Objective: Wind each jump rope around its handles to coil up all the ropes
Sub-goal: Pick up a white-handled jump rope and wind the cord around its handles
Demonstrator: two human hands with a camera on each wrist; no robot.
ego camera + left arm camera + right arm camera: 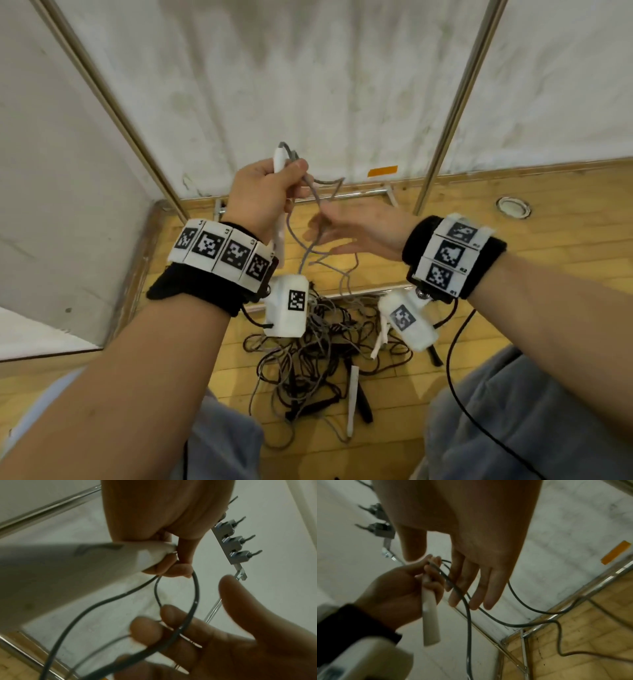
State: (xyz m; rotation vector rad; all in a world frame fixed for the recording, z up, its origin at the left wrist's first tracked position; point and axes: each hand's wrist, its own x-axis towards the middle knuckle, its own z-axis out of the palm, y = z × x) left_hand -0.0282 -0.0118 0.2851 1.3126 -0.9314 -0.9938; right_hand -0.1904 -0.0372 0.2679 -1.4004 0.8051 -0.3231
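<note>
**White handle gripped, grey cord looped across open fingers**

Your left hand (262,195) is clamped around a slim white plastic jump-rope handle (429,616), held upright above the wooden plank floor (548,260), with the thumb pressing the thin grey rope (310,240) against the handle's top end. Your right hand (359,226) sits just beside it, fingers (477,595) straight and spread, the rope running across them in a loose loop. From there the rope hangs down to a tangled heap of grey and dark jump ropes (318,342) lying on the floor between your knees, with another white handle (352,401) among them. Behind stand pale panels framed by metal poles (445,137).
</note>
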